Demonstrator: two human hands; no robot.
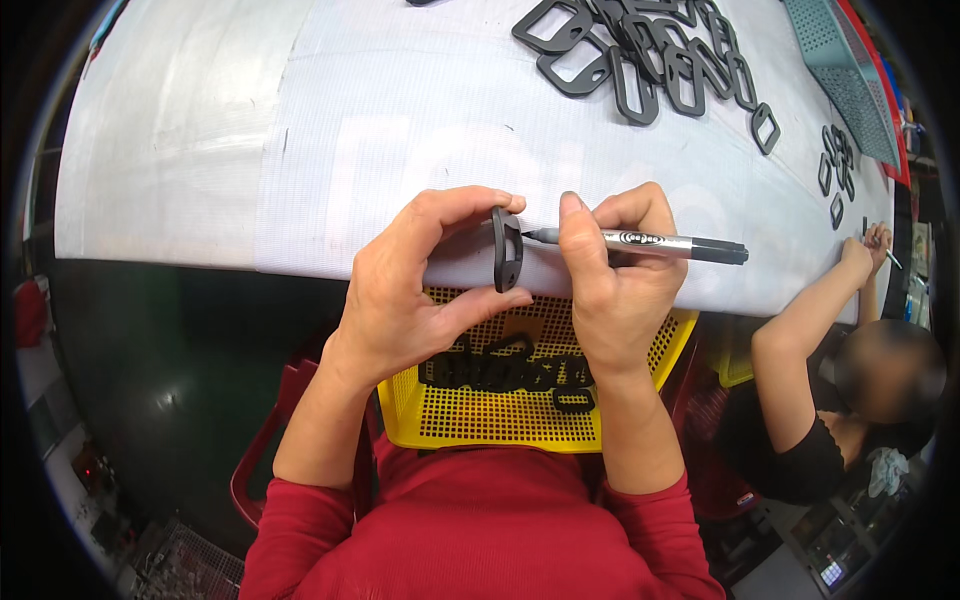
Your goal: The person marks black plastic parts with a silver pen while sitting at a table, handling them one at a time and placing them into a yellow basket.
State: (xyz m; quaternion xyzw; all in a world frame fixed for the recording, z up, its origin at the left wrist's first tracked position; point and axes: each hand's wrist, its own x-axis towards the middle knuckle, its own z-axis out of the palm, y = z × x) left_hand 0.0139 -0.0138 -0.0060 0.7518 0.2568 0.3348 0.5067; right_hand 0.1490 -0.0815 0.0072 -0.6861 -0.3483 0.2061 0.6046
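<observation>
Between the thumb and fingertips of my left hand (pixel 395 285) is a black rectangular ring-shaped part (pixel 500 262), held edge-up at the table's front edge. My right hand (pixel 625 275) grips a silver-and-black marker pen (pixel 655 243), its cap fitted on the back end. The pen's tip points left and meets or nearly meets the part's inner edge; actual contact is too fine to tell. Below my hands, a yellow perforated basket (pixel 430 432) sits at my lap, with several similar black parts (pixel 480 372) inside.
A heap of black ring-shaped parts (pixel 640 50) lies on the white-covered table (pixel 190 150) at the far right. A smaller heap (pixel 838 160) is near a teal basket (pixel 845 75). On the right, another person (pixel 785 385) works with a pen-like thing. A red chair (pixel 262 460) stands at left.
</observation>
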